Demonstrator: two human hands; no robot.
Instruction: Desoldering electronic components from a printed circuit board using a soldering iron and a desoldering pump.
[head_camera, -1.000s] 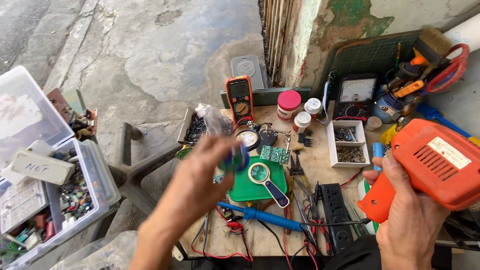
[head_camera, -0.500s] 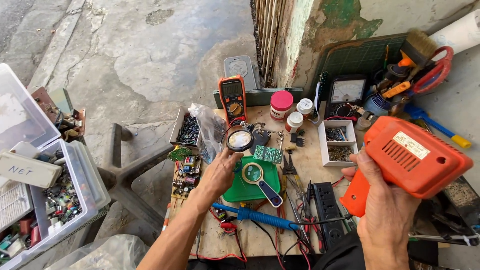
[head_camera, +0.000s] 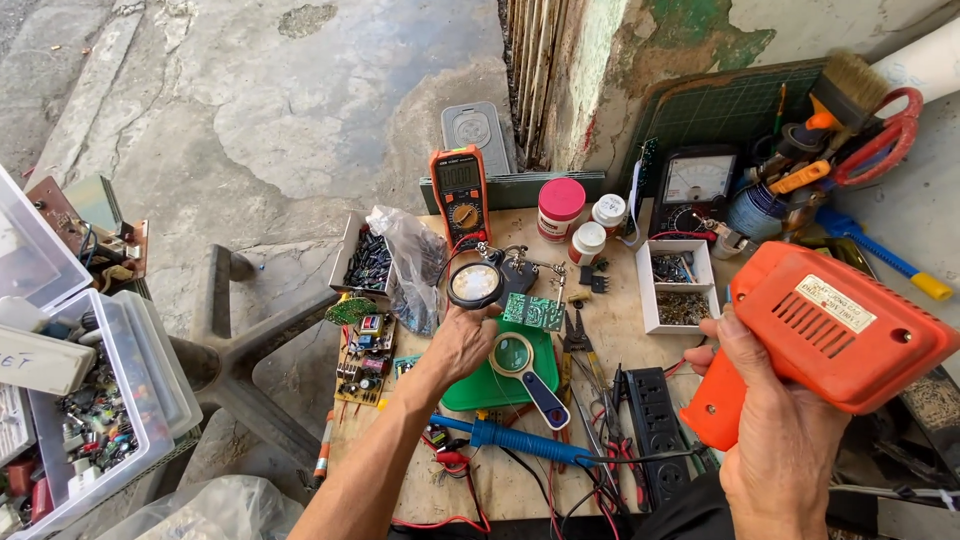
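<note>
Right hand (head_camera: 775, 430) gripped the orange electric drill (head_camera: 830, 325) by its handle, fingers wrapped tight around it, held up at the right, above the desk's (head_camera: 620, 330) edge. Left hand (head_camera: 462, 340) reached over the desk, fingers curled on the round magnifier on a stand (head_camera: 475, 285), just beside the green circuit board (head_camera: 533, 311) and above the green tray (head_camera: 490, 385) carrying a handheld magnifying glass (head_camera: 520, 358). Step looked like setting up the lens before inspecting the drill. Next move likely called for bringing the drill down under the lens, clear of the blue soldering iron (head_camera: 520, 438) and power strip (head_camera: 655, 420).
</note>
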